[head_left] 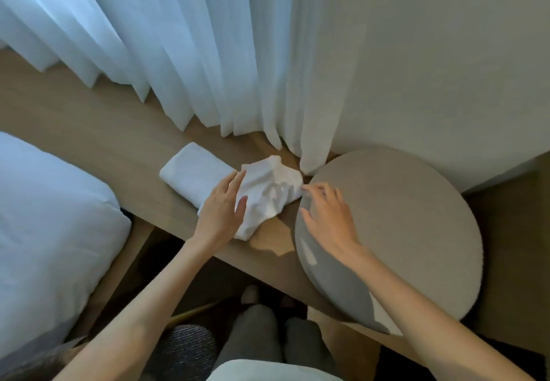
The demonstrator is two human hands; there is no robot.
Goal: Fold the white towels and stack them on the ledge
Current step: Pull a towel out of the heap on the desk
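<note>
left hand (pixel 221 209): released, fingers straight, flat on crumpled white cloth towel (pixel 269 191) | right hand (pixel 330 217): released, thumb spread, fingertips touching that towel's right corner, above round grey padded stool (pixel 416 217) | crumpled towel lies on light wooden ledge (pixel 89 118), touching folded white rectangular towel (pixel 192 173) on its left | sheer white pleated curtain (pixel 184 53) behind

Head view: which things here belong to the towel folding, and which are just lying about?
In the job: crumpled towel, folded towel, wooden ledge, left hand, right hand.
Just there: curtain, round grey cushion, white bedding.
</note>
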